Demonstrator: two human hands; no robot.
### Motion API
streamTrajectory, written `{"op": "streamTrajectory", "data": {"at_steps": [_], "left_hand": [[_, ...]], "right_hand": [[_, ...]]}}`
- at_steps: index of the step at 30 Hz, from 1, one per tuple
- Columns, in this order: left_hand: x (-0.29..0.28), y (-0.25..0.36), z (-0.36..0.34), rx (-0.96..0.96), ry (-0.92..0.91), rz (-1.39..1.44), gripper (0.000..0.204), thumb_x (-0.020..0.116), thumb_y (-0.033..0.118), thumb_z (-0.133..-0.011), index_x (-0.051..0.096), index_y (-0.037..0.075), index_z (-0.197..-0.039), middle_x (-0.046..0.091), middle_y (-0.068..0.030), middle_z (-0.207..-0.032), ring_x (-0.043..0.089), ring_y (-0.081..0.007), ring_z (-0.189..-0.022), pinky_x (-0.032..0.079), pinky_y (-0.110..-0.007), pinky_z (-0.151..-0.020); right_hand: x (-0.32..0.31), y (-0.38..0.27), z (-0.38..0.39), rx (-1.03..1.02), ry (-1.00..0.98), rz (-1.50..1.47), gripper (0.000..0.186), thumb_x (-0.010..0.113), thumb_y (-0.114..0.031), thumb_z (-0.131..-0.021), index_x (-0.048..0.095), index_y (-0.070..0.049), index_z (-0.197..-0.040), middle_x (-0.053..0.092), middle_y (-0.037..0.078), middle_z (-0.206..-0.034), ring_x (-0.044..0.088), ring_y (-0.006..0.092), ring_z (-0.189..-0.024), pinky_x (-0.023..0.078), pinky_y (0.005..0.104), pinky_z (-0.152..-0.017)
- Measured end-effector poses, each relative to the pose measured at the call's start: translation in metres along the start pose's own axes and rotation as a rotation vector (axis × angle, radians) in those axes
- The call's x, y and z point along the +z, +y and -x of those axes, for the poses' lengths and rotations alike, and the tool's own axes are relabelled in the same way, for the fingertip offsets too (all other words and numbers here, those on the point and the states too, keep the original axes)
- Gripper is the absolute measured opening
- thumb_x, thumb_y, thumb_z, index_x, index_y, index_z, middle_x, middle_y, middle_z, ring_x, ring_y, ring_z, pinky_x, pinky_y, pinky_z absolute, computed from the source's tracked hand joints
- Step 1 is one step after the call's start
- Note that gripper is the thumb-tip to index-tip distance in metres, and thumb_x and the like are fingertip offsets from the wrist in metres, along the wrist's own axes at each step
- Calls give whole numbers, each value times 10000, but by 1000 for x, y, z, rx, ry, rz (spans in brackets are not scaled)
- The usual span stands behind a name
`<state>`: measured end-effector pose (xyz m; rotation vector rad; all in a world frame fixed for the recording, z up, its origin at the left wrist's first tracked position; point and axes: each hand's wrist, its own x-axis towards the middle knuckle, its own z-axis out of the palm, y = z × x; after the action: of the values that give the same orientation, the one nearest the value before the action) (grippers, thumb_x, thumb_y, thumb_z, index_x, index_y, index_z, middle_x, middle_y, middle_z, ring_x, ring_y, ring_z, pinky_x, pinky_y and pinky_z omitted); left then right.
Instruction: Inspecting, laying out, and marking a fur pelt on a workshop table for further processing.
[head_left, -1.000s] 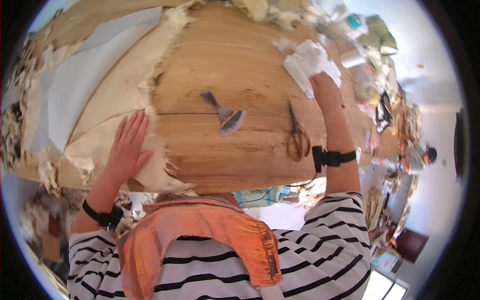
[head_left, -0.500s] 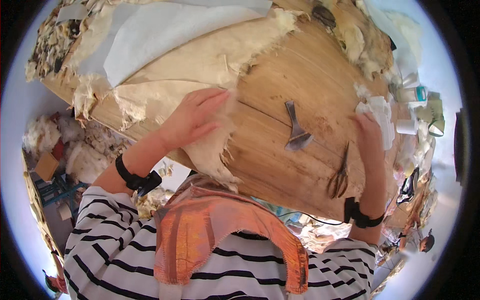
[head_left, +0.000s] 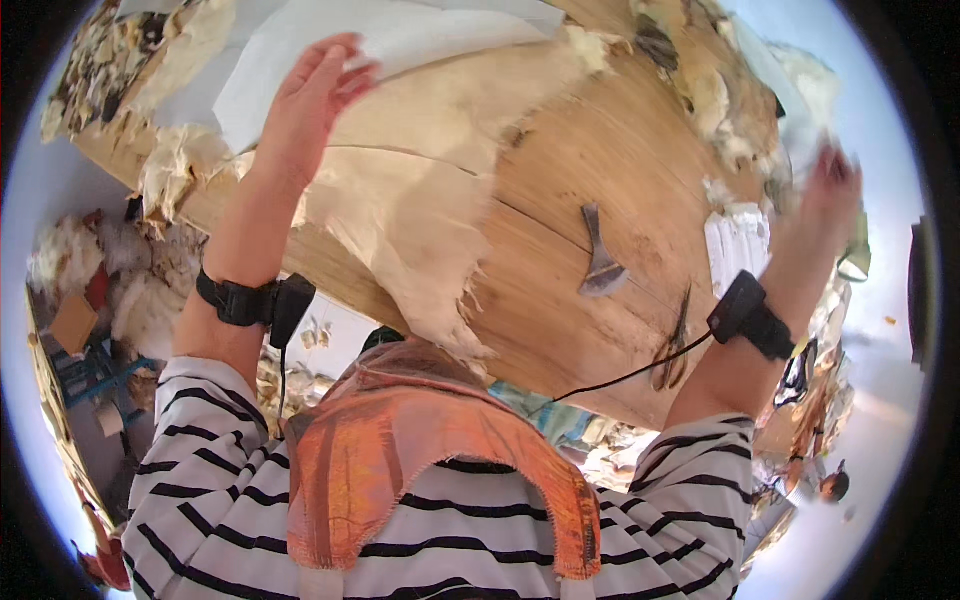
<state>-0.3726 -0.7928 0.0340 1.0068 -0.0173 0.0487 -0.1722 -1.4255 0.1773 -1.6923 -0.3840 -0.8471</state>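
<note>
My left hand is raised over the white sheet at the upper left. Its fingers are apart and loosely bent, with nothing seen in them. Beneath and beside my forearm spreads a pale, ragged-edged hide, partly under the sheet. Out at the far right, my right hand is smeared by motion near the table's cluttered edge; whether it holds anything is hidden. Between my arms, a broad-bladed metal scraper lies on the wooden table. Scissors rest near my right forearm, partly behind a black cable.
White folded material lies at the table's right side. More fleecy hide covers the far right corner. Wool scraps are heaped at the far left, and loose fleece sits below the table's left edge.
My left hand has lifted off the hide and moved up and left over the white sheet. My right hand has left the white folded material, moving up and right. The scraper stays put.
</note>
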Motion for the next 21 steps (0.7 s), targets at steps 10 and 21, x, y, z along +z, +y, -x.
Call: {"op": "streamTrajectory", "data": {"at_steps": [10, 21], "left_hand": [[-2, -60, 34, 346, -269, -1403, 353, 672, 58, -795, 612, 128, -1136, 568, -80, -1122, 505, -324, -1071, 428, -420, -948], [-7, -70, 21, 160, -245, -1375, 340, 692, 96, -755, 621, 160, -1081, 559, -55, -1120, 494, -294, -1096, 363, -418, -981]], "right_hand": [[310, -98, 285, 52, -1099, 497, 230, 675, -283, -831, 657, -141, -1011, 681, 52, -1001, 582, 228, -1010, 346, 405, -944], [340, -89, 310, 197, -1165, 427, 434, 804, -319, -664, 627, -149, -1021, 632, 34, -855, 578, 262, -936, 365, 415, -883]]}}
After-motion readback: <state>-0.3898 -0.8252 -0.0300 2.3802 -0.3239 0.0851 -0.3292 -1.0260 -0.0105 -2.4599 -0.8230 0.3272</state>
